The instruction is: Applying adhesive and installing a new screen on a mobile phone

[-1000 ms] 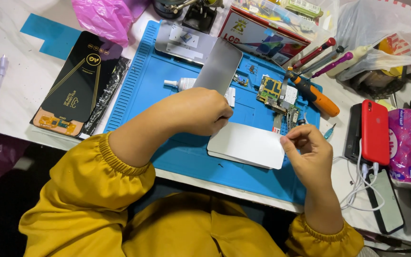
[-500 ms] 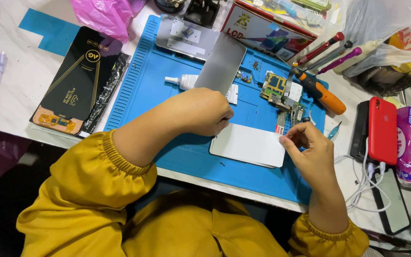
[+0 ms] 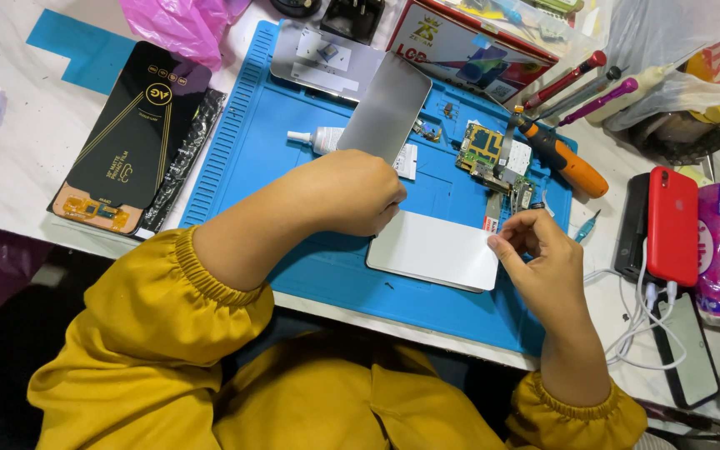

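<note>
Centrally on blue work mat (image 3: 252, 158): white rectangular panel (image 3: 431, 250), lying flat. Left hand (image 3: 352, 193) resting at panel's left edge, fingers curled under; grasp not discernible. Right hand (image 3: 539, 258) at panel's right edge, fingers pinched together near the corner; contents of pinch too small to tell. Behind panel: green circuit board (image 3: 485, 150), grey screen plate (image 3: 383, 107), white glue bottle (image 3: 314, 138). Right of board: orange-handled screwdriver (image 3: 564, 162). Further right on bench (image 3: 10, 175): red phone (image 3: 672, 225). Left of mat: black flat package (image 3: 131, 137).
</note>
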